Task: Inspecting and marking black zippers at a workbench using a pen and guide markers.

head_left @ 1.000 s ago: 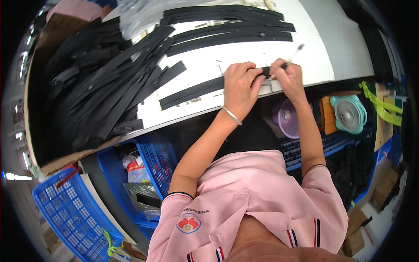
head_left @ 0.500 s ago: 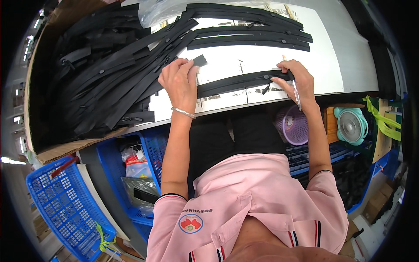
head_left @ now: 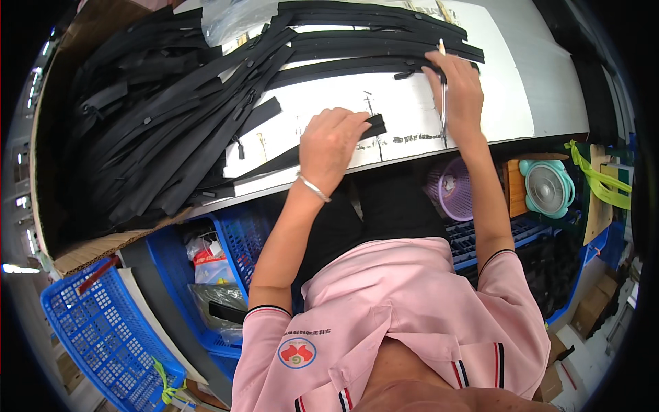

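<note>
My left hand (head_left: 328, 147) is closed on a black zipper strip (head_left: 376, 125) near the front edge of the white board (head_left: 504, 96). The strip's short end sticks out past my fingers, while its length trails left to the heap. Farther back, my right hand (head_left: 458, 93) is closed around a pen (head_left: 444, 110). Its fingertips touch the right end of another black zipper (head_left: 343, 68), whose puller hangs on the near side. Beyond that one, several black zippers (head_left: 377, 47) lie side by side across the board.
A tangled heap of black zippers (head_left: 144, 137) fills the left of the table, bordered by cardboard (head_left: 93, 254). Clear plastic (head_left: 237, 17) lies at the back. Below the table are blue baskets (head_left: 103, 323), a purple basket (head_left: 460, 196) and a teal fan (head_left: 549, 189).
My right hand has moved away from me with the zipper, which now lies beside the others. My left hand has come right and nearer, bringing a strip's end over the board.
</note>
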Demonstrator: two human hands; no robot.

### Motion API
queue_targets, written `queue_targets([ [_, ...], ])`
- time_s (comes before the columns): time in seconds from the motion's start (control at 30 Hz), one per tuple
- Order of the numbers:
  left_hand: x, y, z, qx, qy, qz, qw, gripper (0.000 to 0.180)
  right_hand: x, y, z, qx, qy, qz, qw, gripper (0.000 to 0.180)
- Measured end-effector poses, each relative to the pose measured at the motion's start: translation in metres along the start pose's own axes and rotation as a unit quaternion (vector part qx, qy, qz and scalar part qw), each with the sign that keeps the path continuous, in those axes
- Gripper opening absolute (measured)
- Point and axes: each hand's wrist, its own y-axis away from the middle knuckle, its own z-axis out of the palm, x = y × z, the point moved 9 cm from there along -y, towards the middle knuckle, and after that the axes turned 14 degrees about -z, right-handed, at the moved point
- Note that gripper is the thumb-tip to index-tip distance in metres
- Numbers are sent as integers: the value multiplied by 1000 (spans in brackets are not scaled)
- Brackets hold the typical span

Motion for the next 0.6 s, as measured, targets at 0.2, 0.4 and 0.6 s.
queue_targets([
  [0.2, 20, -3, 23, 13, 36, 28, 999, 23, -82, 48, -14, -47, -200, -18, 978, 34],
  [0.4, 13, 16, 4, 38, 5, 58, 998, 22, -60, 81, -30, -135, -86, -58, 985, 45],
  [0.6, -13, 49, -22, 34, -89, 16, 995, 25, -1, 104, -53, -124, -21, -41, 991, 42],
])
